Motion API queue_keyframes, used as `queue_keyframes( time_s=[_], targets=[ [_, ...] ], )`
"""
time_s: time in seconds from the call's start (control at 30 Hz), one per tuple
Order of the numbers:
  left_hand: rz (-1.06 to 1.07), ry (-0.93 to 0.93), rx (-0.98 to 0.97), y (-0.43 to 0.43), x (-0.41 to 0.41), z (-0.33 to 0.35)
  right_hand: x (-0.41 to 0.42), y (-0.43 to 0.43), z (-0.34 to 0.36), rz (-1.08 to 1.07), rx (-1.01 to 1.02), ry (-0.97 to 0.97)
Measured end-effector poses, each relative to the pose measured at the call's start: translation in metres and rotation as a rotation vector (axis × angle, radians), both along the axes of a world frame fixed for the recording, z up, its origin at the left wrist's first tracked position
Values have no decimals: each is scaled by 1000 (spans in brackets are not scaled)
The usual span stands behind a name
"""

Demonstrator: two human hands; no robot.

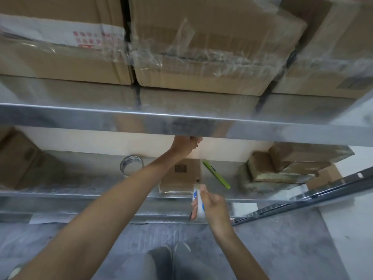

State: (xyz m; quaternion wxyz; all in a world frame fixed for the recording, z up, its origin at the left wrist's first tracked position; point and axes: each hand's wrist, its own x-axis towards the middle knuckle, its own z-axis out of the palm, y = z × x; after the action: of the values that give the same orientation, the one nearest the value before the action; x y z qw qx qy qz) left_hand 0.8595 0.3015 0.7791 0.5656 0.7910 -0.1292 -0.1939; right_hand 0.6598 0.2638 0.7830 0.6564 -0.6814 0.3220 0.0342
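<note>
R hand (210,207): fingers wrapped round a white-and-blue handheld tool (198,201), tip pointing away from the body. Just beyond its fingertips sits a small cardboard box (181,174) on the lower shelf (80,190), w/ a green bar-shaped tool (217,174) to their right. L hand (184,146) is raised under the upper shelf rail (141,120), fingers curled and partly hidden; can't tell if they grip anything.
</note>
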Motion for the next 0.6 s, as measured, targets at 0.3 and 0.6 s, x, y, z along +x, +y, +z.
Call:
queue_keyframes(
  time_s=[0.3,0.6],
  targets=[
    [22,-127,95,-1,-9,-52,2,-2,-30,-43,3,123],
    [60,-178,164,-7,-13,-70,9,-5,-41,-43,22,197]
  ],
)
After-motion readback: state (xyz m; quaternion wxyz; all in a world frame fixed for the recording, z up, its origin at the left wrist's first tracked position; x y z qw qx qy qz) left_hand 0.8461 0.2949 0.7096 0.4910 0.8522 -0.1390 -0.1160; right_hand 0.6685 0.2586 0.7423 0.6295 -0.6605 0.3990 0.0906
